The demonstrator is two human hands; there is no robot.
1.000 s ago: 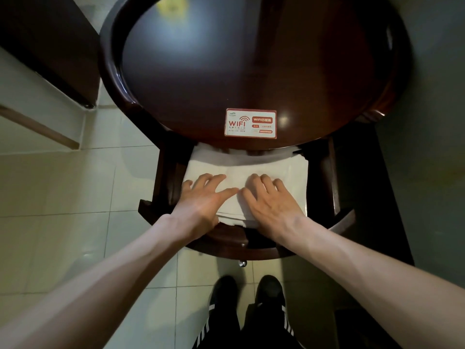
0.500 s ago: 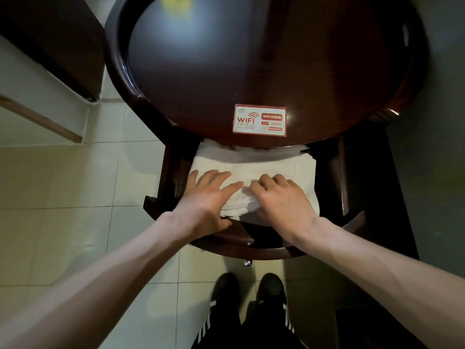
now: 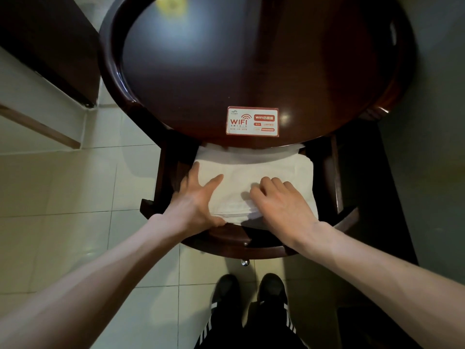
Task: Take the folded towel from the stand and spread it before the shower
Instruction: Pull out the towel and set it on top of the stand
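Left hand (image 3: 196, 200) lies splayed on the folded towel (image 3: 264, 170), at its left; right hand (image 3: 281, 205), fingers curled, grips its front.

The folded towel (image 3: 264, 170) disappears at its 12 o'clock edge under the round top of the stand (image 3: 251, 59), whose far rim is cut off by the frame. The right hand (image 3: 281, 205) hides its thumb beneath the palm. The small print on the WiFi sticker (image 3: 252, 121) is too small to read, and a yellow blur (image 3: 171, 3) at 12 o'clock cannot be identified.

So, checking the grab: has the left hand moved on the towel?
Yes. The left hand slid left to the towel's edge, nearer the stand's left rail.
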